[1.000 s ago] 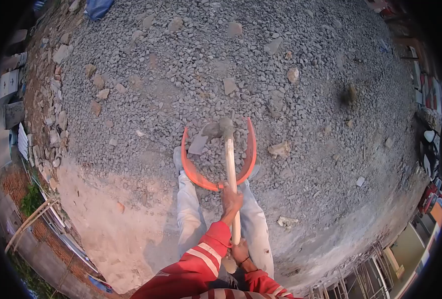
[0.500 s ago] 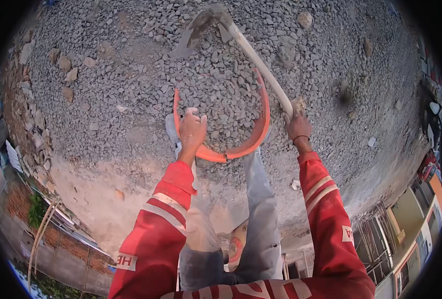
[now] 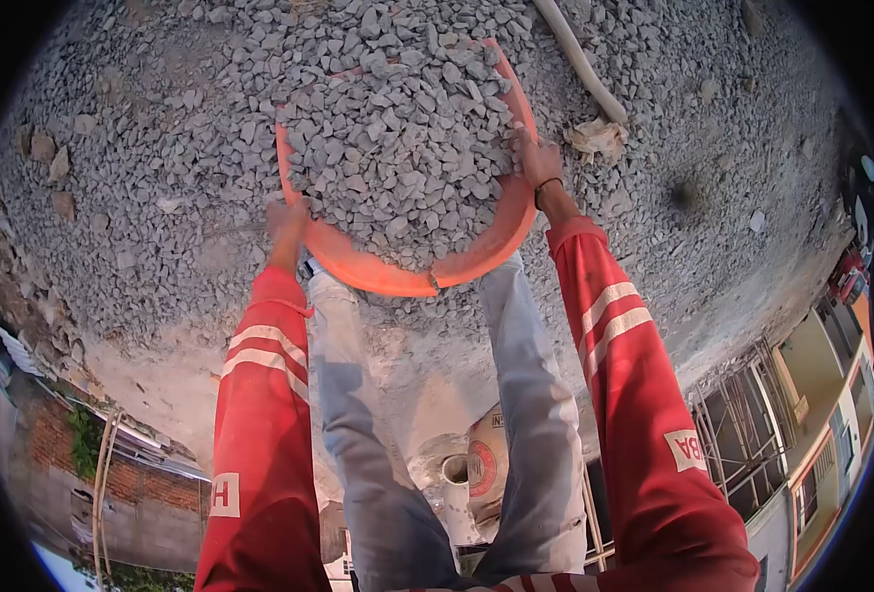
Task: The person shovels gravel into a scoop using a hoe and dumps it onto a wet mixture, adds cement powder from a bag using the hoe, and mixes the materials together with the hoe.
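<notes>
"H" (image 3: 225,495), "BA" (image 3: 686,450) on red sleeves (image 3: 257,424)

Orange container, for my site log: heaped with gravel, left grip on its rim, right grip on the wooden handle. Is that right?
No: in the head view, the right grip is on the rim of the orange container, not the wooden handle. The left grip and heaped gravel are as you say.

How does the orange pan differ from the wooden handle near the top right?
The orange pan has a broad, curved rim, while the wooden handle is long and slim. The pan is bright orange; the handle is pale. The pan is heaped with grey stones, with the left hand and right hand at its sides; neither touches the handle. Both are partly out of sight: the pan under stones, the handle past the picture's edge.
</notes>
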Motion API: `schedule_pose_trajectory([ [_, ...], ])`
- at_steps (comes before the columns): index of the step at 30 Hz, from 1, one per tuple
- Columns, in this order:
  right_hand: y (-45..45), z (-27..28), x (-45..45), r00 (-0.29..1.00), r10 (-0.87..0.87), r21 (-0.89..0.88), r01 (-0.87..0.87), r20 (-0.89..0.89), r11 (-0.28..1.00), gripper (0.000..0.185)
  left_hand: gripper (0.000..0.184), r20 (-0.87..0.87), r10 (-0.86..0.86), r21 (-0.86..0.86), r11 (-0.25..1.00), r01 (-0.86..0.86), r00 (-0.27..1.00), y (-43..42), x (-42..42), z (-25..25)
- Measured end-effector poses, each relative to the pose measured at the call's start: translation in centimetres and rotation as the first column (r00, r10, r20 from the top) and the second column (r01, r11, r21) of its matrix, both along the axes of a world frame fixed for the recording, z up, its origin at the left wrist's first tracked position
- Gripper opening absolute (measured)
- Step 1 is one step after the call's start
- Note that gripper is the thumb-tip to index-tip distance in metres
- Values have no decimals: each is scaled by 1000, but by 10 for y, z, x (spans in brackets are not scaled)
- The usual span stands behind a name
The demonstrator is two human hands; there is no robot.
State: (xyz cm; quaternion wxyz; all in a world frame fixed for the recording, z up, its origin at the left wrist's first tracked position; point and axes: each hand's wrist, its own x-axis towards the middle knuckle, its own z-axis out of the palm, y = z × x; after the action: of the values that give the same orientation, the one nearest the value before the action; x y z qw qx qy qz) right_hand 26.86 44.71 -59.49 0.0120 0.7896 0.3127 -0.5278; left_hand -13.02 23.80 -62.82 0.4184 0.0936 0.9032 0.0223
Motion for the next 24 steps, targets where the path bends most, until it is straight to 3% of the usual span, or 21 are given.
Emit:
schedule_pose_trajectory([
  [2, -4, 8, -7, 996, -88, 18, 88, 6, 996, 61, 53, 58, 59, 7, 998, -59, 997, 9, 0, 10],
  [5, -40, 27, -11, 999, -39, 152, 37, 6, 988, 62, 43, 208, 28, 111, 992, -52, 978, 20, 4, 19],
  [6, -64, 38, -16, 999, -42, 304, 31, 32, 952, 63, 42, 207, 27, 117, 992, -52, 978, 24, 8, 25],
  [8, -101, 36, -13, 993, -120, 379, 111, -2, 919, 62, 39, 200, 29, 126, 990, -56, 979, 29, 17, 37],
  [11, -123, 16, 27, 937, -318, 150, 339, -144, 929, 56, 32, 307, -48, 175, 985, -7, 950, 48, 24, 56],
  [13, -106, 24, 38, 879, -415, -1, 427, -235, 904, 53, 23, 465, 62, 139, 980, -143, 883, 51, 17, 36],
  [14, -91, 28, 38, 789, -547, -115, 539, -280, 835, 50, 20, 537, 115, 116, 971, -209, 836, 54, 14, 22],
  [17, -76, 17, 48, 808, -509, -220, 460, -297, 860, 50, 19, 619, 263, 77, 917, -390, 740, 71, 16, 20],
  [18, -80, 13, 48, 849, -455, -205, 411, -268, 888, 44, 16, 642, 296, 77, 893, -443, 707, 77, 21, 33],
  [21, -88, 29, 28, 829, -517, -194, 483, -213, 854, 45, 15, 684, 286, 77, 887, -456, 671, 66, 31, 34],
  [22, -119, -7, 33, 906, -423, -114, 421, 3, 900, 50, 18, 614, 343, 141, 838, -527, 711, 68, 48, 49],
  [24, -122, 2, 16, 934, -272, -64, 294, 232, 954, 73, 17, 478, 374, 190, 839, -509, 795, 64, 67, 63],
])
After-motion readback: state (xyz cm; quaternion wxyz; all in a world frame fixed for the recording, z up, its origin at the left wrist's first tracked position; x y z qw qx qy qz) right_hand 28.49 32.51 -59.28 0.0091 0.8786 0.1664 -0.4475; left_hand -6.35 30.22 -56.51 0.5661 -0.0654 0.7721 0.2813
